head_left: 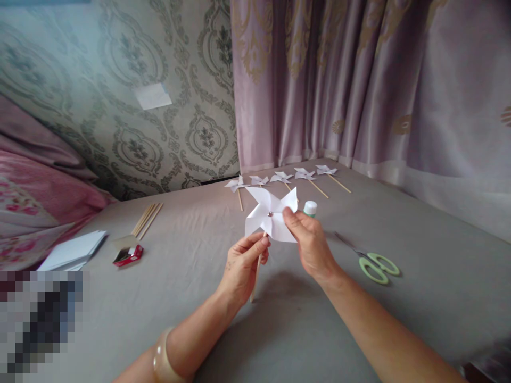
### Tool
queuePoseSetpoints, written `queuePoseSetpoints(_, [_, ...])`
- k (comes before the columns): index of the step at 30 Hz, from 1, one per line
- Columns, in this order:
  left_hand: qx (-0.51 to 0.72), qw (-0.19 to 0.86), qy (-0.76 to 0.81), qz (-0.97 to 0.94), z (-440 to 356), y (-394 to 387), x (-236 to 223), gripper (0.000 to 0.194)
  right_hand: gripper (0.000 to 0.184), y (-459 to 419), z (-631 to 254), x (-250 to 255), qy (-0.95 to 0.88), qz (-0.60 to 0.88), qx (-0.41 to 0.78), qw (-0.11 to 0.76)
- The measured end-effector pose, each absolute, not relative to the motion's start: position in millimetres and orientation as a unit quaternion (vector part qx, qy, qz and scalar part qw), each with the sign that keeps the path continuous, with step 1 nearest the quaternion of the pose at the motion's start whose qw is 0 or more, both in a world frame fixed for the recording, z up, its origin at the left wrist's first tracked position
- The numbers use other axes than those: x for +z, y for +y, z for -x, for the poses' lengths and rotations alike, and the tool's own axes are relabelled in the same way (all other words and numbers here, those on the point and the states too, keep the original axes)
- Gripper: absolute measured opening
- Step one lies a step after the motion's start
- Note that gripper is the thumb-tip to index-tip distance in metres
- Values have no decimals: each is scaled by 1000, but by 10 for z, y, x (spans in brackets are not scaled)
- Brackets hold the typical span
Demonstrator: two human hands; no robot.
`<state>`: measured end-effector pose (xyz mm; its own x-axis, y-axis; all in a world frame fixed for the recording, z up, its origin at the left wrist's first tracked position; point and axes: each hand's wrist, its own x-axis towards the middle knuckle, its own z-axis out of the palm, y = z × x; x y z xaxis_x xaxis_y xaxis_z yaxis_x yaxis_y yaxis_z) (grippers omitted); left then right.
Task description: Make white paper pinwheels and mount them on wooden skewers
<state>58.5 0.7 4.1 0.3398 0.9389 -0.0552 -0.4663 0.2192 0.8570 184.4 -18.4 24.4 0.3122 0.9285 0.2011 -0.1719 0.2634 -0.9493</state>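
A white paper pinwheel (264, 205) on a thin wooden stick (256, 276) is held up in front of me, with a small metallic pin at its centre. My left hand (243, 263) is closed around the stick just below the paper. With thumb and fingers, my right hand (309, 239) pinches the right blade of the pinwheel; its fingertips are hidden behind the paper. Behind my right hand stands a glue stick (310, 208) with a white cap. Green-handled scissors (375, 264) lie to the right of it.
Several finished pinwheels (305, 174) lie in a row at the back of the grey cloth surface (179, 298). To the left are wooden sticks (147, 219), an open red box (128, 255) with small dark contents, and stacked white paper (74, 250). Curtains (315, 80) hang behind.
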Motion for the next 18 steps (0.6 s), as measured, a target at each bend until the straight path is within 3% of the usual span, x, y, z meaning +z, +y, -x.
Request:
queuePoseSetpoints(7, [486, 718, 295, -402, -605, -40, 21, 23, 33, -170, -1804, 320, -324, 426, 453, 713])
queuePoseSetpoints(18, [473, 711, 308, -419, -599, -23, -17, 28, 32, -127, -1847, 249, -333, 463, 409, 712])
